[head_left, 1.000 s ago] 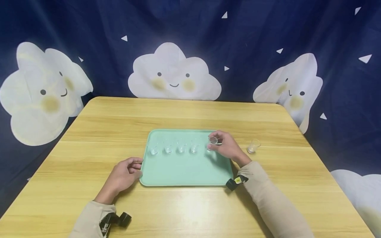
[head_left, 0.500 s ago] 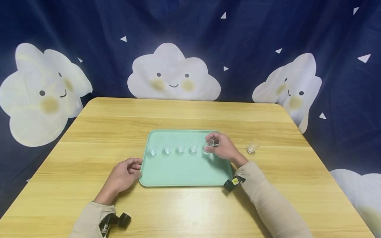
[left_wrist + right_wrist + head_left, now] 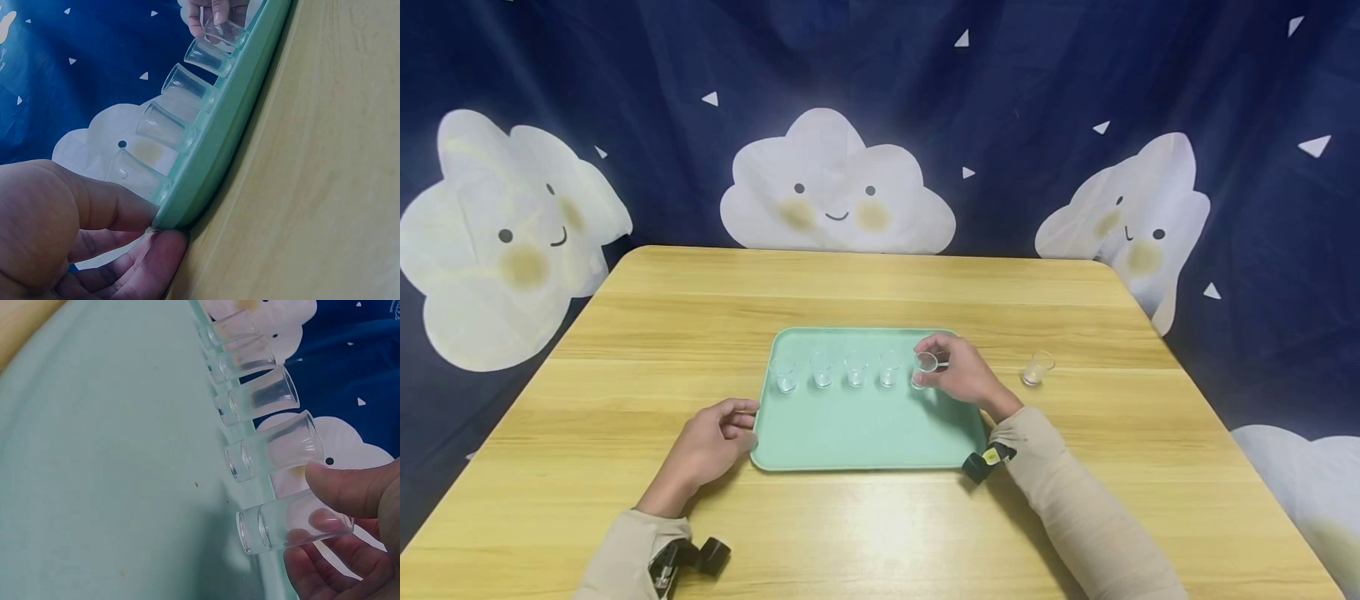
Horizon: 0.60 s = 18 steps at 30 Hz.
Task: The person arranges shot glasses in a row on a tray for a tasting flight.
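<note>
A light green tray (image 3: pixel 865 433) lies on the table, with a row of small clear shot glasses (image 3: pixel 856 369) upright along its far half. My right hand (image 3: pixel 961 369) holds the rightmost glass (image 3: pixel 262 530) between thumb and fingers; its base appears to touch the tray, in line with the others. At the tray's left edge is my left hand (image 3: pixel 709 442). In the left wrist view its thumb and a finger (image 3: pixel 165 256) pinch the tray's rim. Another shot glass (image 3: pixel 1037 368) stands on the table to the right of the tray.
The wooden table (image 3: pixel 880 542) extends around the tray on all sides. Behind it hangs a dark blue curtain (image 3: pixel 1015 100) printed with smiling clouds. A small black device (image 3: pixel 688 557) sits on each wrist.
My right hand has moved the held glass slightly left and nearer, closer to its neighbour in the row. The left hand and the other glasses stay in place.
</note>
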Available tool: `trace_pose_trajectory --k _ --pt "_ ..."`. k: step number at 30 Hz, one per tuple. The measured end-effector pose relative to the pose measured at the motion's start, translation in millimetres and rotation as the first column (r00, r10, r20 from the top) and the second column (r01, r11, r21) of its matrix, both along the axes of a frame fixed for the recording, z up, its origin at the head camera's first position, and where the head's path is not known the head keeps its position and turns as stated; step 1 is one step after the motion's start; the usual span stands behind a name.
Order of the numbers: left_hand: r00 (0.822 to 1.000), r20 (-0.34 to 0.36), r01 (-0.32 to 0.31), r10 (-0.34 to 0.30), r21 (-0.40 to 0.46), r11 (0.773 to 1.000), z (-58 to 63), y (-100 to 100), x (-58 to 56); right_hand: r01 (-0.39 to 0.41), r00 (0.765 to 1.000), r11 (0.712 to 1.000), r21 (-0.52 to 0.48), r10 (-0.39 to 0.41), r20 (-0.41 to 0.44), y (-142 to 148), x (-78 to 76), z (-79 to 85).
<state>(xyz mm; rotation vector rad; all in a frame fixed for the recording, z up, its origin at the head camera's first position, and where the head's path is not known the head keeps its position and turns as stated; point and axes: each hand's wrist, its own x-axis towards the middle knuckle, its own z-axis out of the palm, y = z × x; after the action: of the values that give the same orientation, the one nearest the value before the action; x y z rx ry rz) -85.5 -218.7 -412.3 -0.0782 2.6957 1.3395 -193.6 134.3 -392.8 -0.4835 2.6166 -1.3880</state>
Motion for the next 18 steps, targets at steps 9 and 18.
trace_pose_trajectory --k 9,18 --pt "1.0 0.002 0.003 -0.003 0.004 1.0 0.7 0 0.4 -0.008 1.0 1.0 -0.026 0.008 0.002 1 0.1 2.3" --pt "1.0 0.005 0.003 -0.003 0.009 1.0 2.3 0 0.7 -0.06 0.997 0.995 -0.075 0.063 0.043 11 -2.6 6.9"
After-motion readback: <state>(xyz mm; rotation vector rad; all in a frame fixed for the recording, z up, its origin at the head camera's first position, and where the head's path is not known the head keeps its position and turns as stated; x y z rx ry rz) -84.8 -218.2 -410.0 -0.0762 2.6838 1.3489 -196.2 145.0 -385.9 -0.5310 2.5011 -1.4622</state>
